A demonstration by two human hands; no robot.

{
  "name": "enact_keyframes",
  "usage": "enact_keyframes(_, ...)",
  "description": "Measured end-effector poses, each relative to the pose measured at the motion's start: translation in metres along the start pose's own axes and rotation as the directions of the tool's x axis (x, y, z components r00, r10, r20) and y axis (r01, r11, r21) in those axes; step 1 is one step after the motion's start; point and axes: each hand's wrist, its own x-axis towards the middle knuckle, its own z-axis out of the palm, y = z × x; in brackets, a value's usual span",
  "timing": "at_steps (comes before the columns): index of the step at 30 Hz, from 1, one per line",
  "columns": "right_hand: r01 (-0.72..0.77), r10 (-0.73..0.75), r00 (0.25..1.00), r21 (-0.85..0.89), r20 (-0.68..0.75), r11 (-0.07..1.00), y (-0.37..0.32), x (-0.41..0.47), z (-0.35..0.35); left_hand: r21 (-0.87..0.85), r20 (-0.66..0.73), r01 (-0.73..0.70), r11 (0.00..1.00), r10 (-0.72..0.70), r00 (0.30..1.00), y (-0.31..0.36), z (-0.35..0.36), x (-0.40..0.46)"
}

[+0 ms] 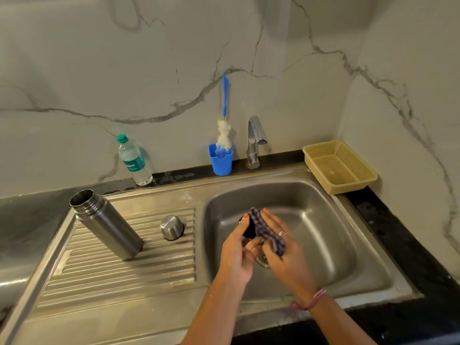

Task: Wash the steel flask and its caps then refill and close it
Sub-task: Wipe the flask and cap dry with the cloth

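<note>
One readable marking only: white script on the teal label (134, 163) of the clear plastic water bottle (133, 160), standing at the back edge of the surface (29, 220), left of the sink's draining board. Letters legible as "nture", the start of the word cut off where the label curves out of sight. Smaller print below the script too blurred to make out. Nothing else legible anywhere.
</note>
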Motion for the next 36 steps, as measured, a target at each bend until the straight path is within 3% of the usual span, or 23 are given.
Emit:
enact_keyframes(2, -0.132, 0.133, 0.989, 0.026, -0.057, 0.991, -0.001, 0.007, -0.001, 0.009, -0.002, -0.012, 1.0, 0.012, 1.0, -0.002, 0.001, -0.002)
enact_keyframes(7, 0.211, -0.192, 0.976, -0.242, 0.1, 0.947, 0.004, -0.004, -0.005, -0.041, -0.032, -0.026, 0.999, 0.025, 0.999, 0.003, 0.002, 0.0)
enact_keyframes(12, -0.042, 0.032, 0.994, -0.097, -0.103, 0.994, 0.002, 0.008, -0.005, -0.076, 0.001, 0.028, 0.997, -0.028, 1.0, -0.004, 0.005, -0.005)
enact_keyframes(15, 0.001, -0.01, 0.997, -0.113, -0.082, 0.994, -0.003, 0.004, 0.002, -0.054, 0.001, 0.036, 0.998, -0.036, 0.999, -0.001, 0.003, -0.002)
enact_keyframes(20, -0.06, 0.059, 0.998, -0.047, -0.035, 0.997, -0.004, 0.015, 0.001, -0.093, 0.061, 0.07, 0.993, -0.064, 0.996, 0.002, 0.001, -0.012)
enact_keyframes(26, 0.228, -0.194, 0.969, -0.255, 0.151, 0.94, 0.001, 0.003, 0.006, -0.14, 0.039, 0.027, 0.99, -0.022, 0.999, 0.016, 0.002, -0.002)
enact_keyframes(29, 0.157, -0.145, 0.985, -0.131, 0.091, 0.979, 0.004, -0.001, 0.005, -0.172, 0.058, 0.03, 0.985, -0.02, 0.998, 0.018, -0.002, -0.003)
enact_keyframes(31, 0.019, -0.018, 0.999, -0.041, 0.031, 0.999, 0.001, 0.009, 0.002, -0.185, 0.075, 0.05, 0.982, -0.037, 0.996, 0.016, -0.003, -0.005)
enact_keyframes(33, -0.084, 0.083, 0.996, -0.058, -0.014, 0.995, -0.002, 0.023, -0.004, -0.175, 0.075, 0.071, 0.982, -0.058, 0.995, 0.015, -0.002, -0.009)
enact_keyframes(36, 0.05, -0.049, 0.997, -0.005, 0.061, 0.999, -0.01, 0.038, -0.014, -0.145, 0.062, 0.065, 0.987, -0.057, 0.996, 0.019, -0.002, -0.009)
